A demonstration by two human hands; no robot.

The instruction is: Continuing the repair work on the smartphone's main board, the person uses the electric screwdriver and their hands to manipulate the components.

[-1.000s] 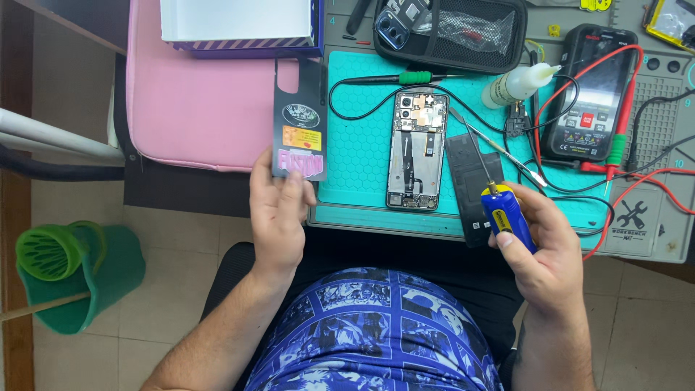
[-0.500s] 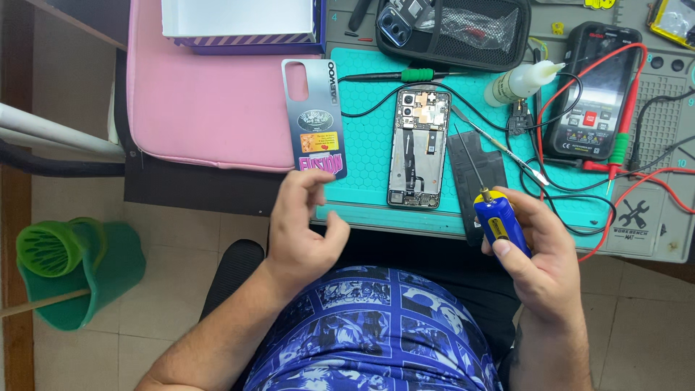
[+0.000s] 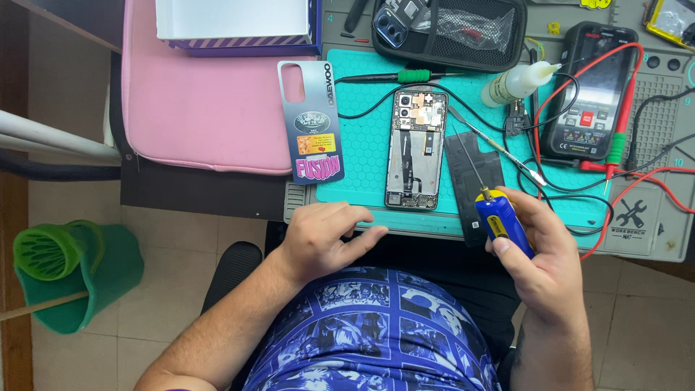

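Working over the grey bench mat [image 3: 655, 239] and its teal inner pad [image 3: 365, 137], the person has the phone well into teardown: the silver back cover [image 3: 310, 119] is off and lies face up at the pad's left edge, partly over the pink cushion [image 3: 206, 94], apart from both hands. That part looks done. The opened phone [image 3: 415, 148] sits upright in the middle of the pad with boards and cables exposed, and the dark battery-like slab [image 3: 474, 174] lies just beside it on the right, so the inside work seems only begun; screws and connectors appear untouched, though they are too small to be sure.

Right hand [image 3: 539, 257] is wrapped round the blue and yellow precision screwdriver [image 3: 501, 217], tip raised toward the slab, not on the phone. Left hand [image 3: 326, 239] holds nothing, fingers loosely curled, resting at the near edge of the mat below the phone.

Farther back: a black multimeter [image 3: 594, 90] with red leads looping across the mat, a black mesh tool pouch [image 3: 449, 25], a small white glue bottle [image 3: 517, 81], a green-handled tool [image 3: 402, 75]. Off the bench, tiled floor and a green bucket [image 3: 72, 271] at the left
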